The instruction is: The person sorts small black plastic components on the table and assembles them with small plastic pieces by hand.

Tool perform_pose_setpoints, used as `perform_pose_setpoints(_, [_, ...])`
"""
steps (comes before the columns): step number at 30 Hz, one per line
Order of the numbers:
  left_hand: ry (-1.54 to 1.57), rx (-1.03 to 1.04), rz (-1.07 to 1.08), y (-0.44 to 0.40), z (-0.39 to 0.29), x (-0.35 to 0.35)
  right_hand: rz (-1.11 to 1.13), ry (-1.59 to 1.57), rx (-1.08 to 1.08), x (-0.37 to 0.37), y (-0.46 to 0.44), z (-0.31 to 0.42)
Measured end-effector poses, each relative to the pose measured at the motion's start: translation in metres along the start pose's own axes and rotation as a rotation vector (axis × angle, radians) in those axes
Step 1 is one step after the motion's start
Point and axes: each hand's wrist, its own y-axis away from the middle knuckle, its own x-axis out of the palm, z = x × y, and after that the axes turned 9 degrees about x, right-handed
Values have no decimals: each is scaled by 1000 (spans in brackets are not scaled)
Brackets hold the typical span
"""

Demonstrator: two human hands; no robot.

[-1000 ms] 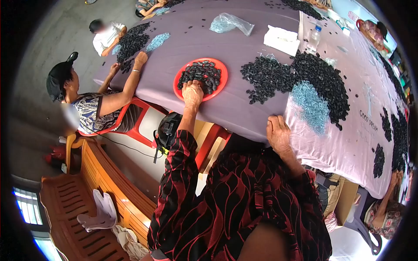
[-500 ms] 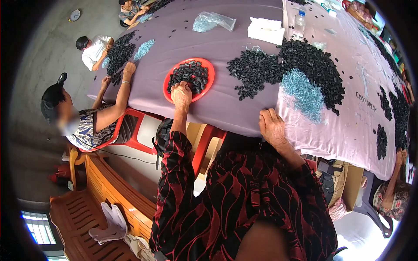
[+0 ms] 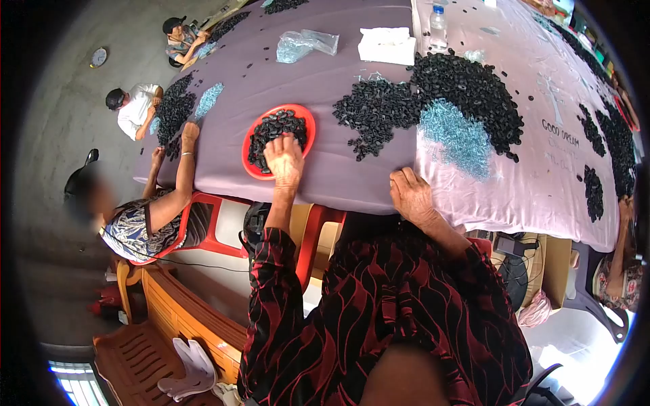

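A round red plastic plate (image 3: 312,128), heaped with small black pieces (image 3: 279,124), lies on the table before me. My left hand (image 3: 284,161) is over its near side, fingers bent down and closed among the pieces. The fingertips are partly hidden, so whatever they grip cannot be made out. My right hand (image 3: 412,196) rests on the table's near edge with its fingers curled in and nothing visible in them. Beyond that hand lie a large heap of black pieces (image 3: 467,88) and a pile of small clear-bluish pieces (image 3: 455,139).
Farther back are a clear plastic bag (image 3: 306,45), a white tissue box (image 3: 386,47) and a bottle (image 3: 438,28). To the left, a person (image 3: 145,216) sits on a red chair (image 3: 217,227) by more black pieces (image 3: 175,105). A wooden bench (image 3: 183,304) stands behind.
The camera view has shifted, moving the table things left in view. My left hand has moved rightward over the plate, still at its near side. My right hand stays at the edge.
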Motion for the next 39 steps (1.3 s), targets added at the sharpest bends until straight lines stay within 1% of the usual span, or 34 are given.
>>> perform_pose_setpoints(1, [44,10,76,-8,-11,-2,-1,0,4,0,0,1])
perform_pose_setpoints(3, [163,119,85,-20,-23,13,9,22,2,-1,0,0])
perform_pose_setpoints(5, [279,101,113,-36,-45,23,1,15,1,0,0,-1])
perform_pose_setpoints(7, [397,50,146,-51,-63,34,-9,11,2,0,-1,-1])
perform_pose_setpoints(10, [478,20,132,-59,-79,60,-10,13,7,-1,0,0])
perform_pose_setpoints(12, [547,-144,244,-57,-88,76,-30,-8,6,-1,0,0])
perform_pose_setpoints(13, [553,-138,244,-55,-92,81,-34,-3,11,0,0,0])
perform_pose_setpoints(15, [432,-141,342,-48,-99,83,-39,-3,3,1,0,-1])
perform_pose_setpoints(16, [490,-187,375,-48,-102,83,-41,-11,-17,2,-1,-3])
perform_pose_setpoints(17, [494,-187,380,-46,-104,82,-37,-10,-12,3,0,-4])
perform_pose_setpoints(19, [500,-147,340,-40,-106,82,-19,-3,-3,1,0,-1])
perform_pose_setpoints(23, [545,-155,313,-35,-110,77,21,-35,19,-4,-2,0])
perform_pose_setpoints(25, [508,-112,237,-35,-112,73,9,-51,18,-5,-3,1])
perform_pose_setpoints(26, [511,-119,239,-35,-112,71,17,-49,18,-6,-4,1])
perform_pose_setpoints(28, [620,-217,183,-41,-111,64,77,-125,55,-8,-7,1])
perform_pose_setpoints(29, [623,-222,185,-46,-109,61,82,-122,56,-10,-10,0])
perform_pose_setpoints(31, [565,-201,73,-51,-102,64,131,-204,164,-15,-20,-3])
perform_pose_setpoints(33, [545,-205,36,-61,-94,73,149,-158,154,-16,-37,-13])
perform_pose_setpoints(35, [542,-216,22,-70,-87,81,32,-3,108,-13,-62,-24])
perform_pose_setpoints(36, [542,-219,15,-74,-84,86,76,-20,162,-14,-76,-27])
perform_pose_setpoints(37, [566,-218,39,-77,-81,90,76,-18,157,-10,-91,-34])
perform_pose_setpoints(39, [588,-219,58,-83,-77,98,-7,106,144,0,-121,-49])
